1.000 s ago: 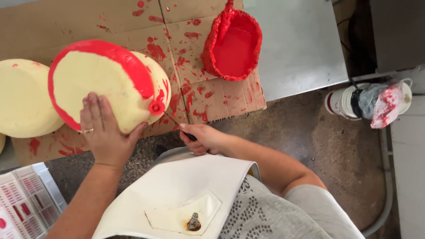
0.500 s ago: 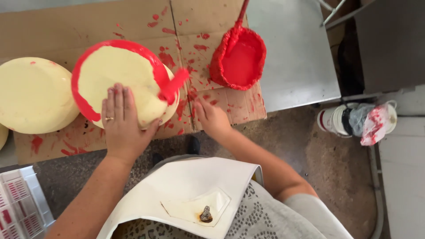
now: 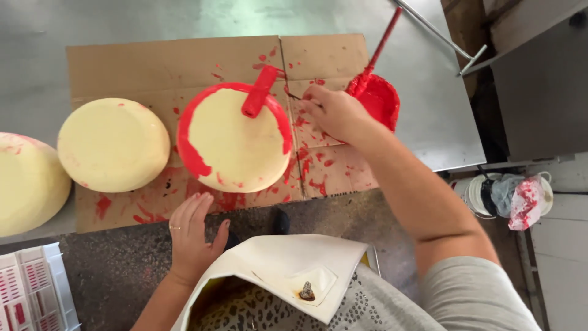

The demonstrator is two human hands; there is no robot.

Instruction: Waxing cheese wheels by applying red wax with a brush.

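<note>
A round pale yellow wheel [image 3: 236, 144] with a red-coated rim lies on stained cardboard [image 3: 153, 64]. My right hand [image 3: 334, 113] grips the thin handle of a small red roller [image 3: 259, 92], whose head rests on the wheel's far edge. My left hand [image 3: 193, 236] hovers open below the table's front edge, just short of the wheel and touching nothing. A red tub [image 3: 380, 101] with a red stick [image 3: 383, 40] poking out of it sits just beyond my right hand.
Two uncoated yellow wheels [image 3: 113, 144] [image 3: 27, 184] lie to the left on the metal table [image 3: 122, 21]. A white slotted crate [image 3: 33, 288] is at the lower left. A bucket with bags [image 3: 508, 196] stands on the floor at right. My white apron [image 3: 288, 270] fills the bottom.
My left hand has come off the wheel and dropped back toward me. My right hand has moved up and carried the roller from the wheel's right side to its far edge.
</note>
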